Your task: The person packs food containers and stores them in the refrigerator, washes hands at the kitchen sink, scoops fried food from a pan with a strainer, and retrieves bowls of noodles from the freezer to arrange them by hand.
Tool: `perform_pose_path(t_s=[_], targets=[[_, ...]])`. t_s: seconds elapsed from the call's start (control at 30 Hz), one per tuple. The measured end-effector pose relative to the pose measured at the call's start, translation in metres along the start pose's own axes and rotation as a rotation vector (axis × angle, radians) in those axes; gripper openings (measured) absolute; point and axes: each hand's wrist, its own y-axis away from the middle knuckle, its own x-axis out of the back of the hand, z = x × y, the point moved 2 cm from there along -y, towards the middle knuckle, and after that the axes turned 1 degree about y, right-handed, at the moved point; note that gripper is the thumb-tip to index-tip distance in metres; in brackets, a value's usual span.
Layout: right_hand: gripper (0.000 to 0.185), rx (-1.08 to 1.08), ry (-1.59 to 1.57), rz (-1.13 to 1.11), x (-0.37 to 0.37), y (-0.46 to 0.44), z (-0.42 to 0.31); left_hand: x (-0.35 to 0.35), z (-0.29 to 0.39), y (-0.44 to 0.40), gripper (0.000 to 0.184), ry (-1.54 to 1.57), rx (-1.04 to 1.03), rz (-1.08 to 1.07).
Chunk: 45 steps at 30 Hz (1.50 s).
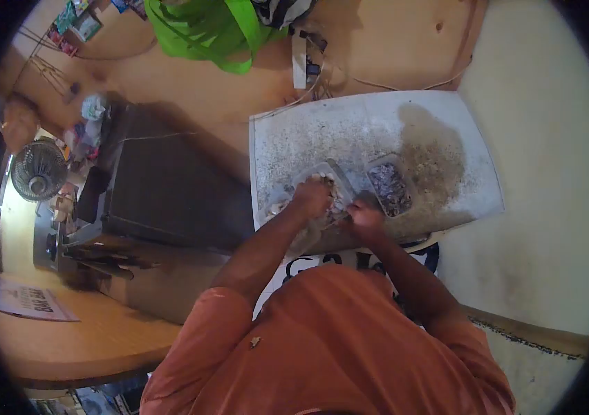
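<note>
Your left hand [313,198] reaches into clear tub [340,174]; right hand [366,219] near its edge. Can't tell either grip. Container [410,183] looks well filled; tub work seems unfinished.

A home, it seems, with fan [39,170], bag [194,33] and a sign [30,299] by the left edge of a tabletop [125,339].

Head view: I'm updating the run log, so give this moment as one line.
left hand: over left tub; right hand: nearby, hold unclear; right tub: holds dark bits; surface: white, stained
</note>
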Motion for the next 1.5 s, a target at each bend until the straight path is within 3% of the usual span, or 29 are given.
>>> perform_pose_path(t_s=[0.1,0.33,0.4,0.47,0.53,0.6,0.67,0.73,0.8,0.9,0.97,1.1,1.2,1.3,1.37,1.43,1.5], targets=[[0.071,-0.034,0.035,-0.145,-0.002,0.000,0.004,0.000,-0.004,-0.001,0.028,0.014,0.021,-0.004],[0.061,0.009,0.051,-0.050,-0.003,0.009,0.011,0.034,-0.013,0.016,0.031,0.047,-0.001,-0.004],[0.067,-0.039,-0.121,0.060,0.024,0.020,0.002,0.050,-0.044,0.042,0.035,0.407,0.093,0.202],[0.059,-0.078,0.038,0.124,0.016,0.032,0.037,0.066,-0.077,0.076,0.041,0.663,0.298,0.290],[0.050,-0.203,-0.058,0.270,0.077,0.036,0.040,0.043,-0.123,0.112,0.043,0.732,0.385,0.414],[0.049,-0.339,0.175,0.434,0.079,0.044,0.091,0.021,-0.145,0.154,0.045,0.775,0.499,0.540],[0.043,-0.356,0.392,0.442,0.085,0.043,0.118,-0.009,-0.140,0.184,0.047,0.895,0.636,0.329],[0.037,-0.493,0.096,0.284,0.068,0.037,0.151,-0.038,-0.121,0.201,0.049,1.017,0.675,0.156],[0.031,-0.569,0.024,0.025,0.074,0.018,0.146,-0.083,-0.106,0.200,0.050,1.051,0.740,0.015],[0.029,-0.395,0.169,0.006,0.054,0.005,0.171,-0.088,-0.072,0.186,0.043,1.191,0.739,-0.007],[0.027,-0.410,0.146,0.008,0.074,0.004,0.144,-0.113,-0.069,0.174,0.045,1.250,0.627,0.114],[0.026,-0.393,0.074,0.172,0.085,0.014,0.140,-0.128,-0.070,0.167,0.025,1.208,0.566,0.301],[0.024,-0.528,-0.206,0.169,0.124,0.015,0.083,-0.126,-0.067,0.172,0.017,1.340,0.535,0.418],[0.020,-0.429,-0.217,0.239,0.122,0.015,0.074,-0.131,-0.069,0.174,0.012,1.536,0.524,0.470],[0.020,0.052,-0.063,0.288,0.110,0.005,0.053,-0.108,-0.060,0.183,0.010,1.514,0.544,0.509],[0.018,0.032,-0.144,0.191,0.102,-0.007,-0.011,-0.103,-0.056,0.187,0.009,1.494,0.558,0.543],[0.016,0.025,-0.252,0.106,0.074,-0.018,-0.050,-0.118,-0.058,0.190,0.010,1.553,0.444,0.656]])
